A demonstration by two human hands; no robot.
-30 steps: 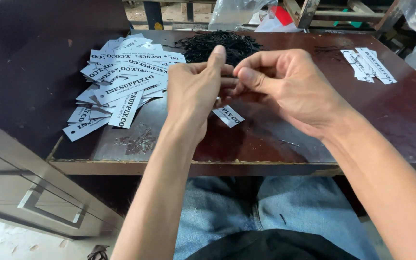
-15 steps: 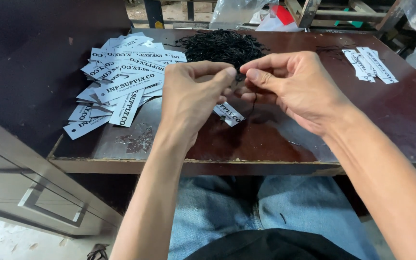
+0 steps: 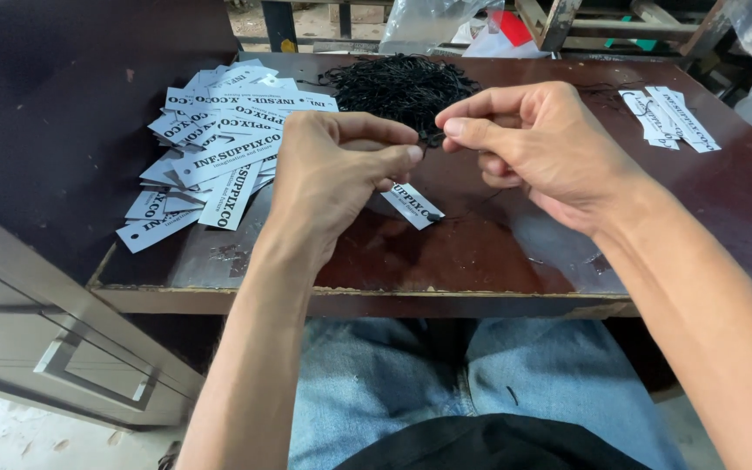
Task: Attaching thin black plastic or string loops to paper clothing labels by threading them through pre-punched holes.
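A small white rectangular paper tag with black print [image 3: 414, 205] is held just above the dark reddish-brown wooden table [image 3: 480, 252], hanging tilted below the left hand [image 3: 332, 174]. The left hand is curled nearly closed, its thumb and forefinger pinched together at the top of the tag, where a thin black string [image 3: 472, 202] is also gripped. The right hand [image 3: 537, 144] is held just beside the left, fingertips almost touching it; its thumb and forefinger are pressed together in a pinch, and the remaining fingers are loosely curled. Whether the string's end is caught in that pinch cannot be told for certain, as the strand is very fine there. A short length of the string is seen trailing from under the right hand toward the tag.

Behind the 2 hands, a loose heap of black strings [image 3: 402, 87] is piled on the far part of the table. To the left, a spread pile of white printed tags [image 3: 215, 152] is lying overlapped, some reaching the table's left edge. At the far right, a smaller group of white tags [image 3: 668, 115] is laid, well apart from the hands. Blue jeans [image 3: 376, 383] are seen below the table's front edge, and a grey metal cabinet [image 3: 54, 348] stands at the lower left.
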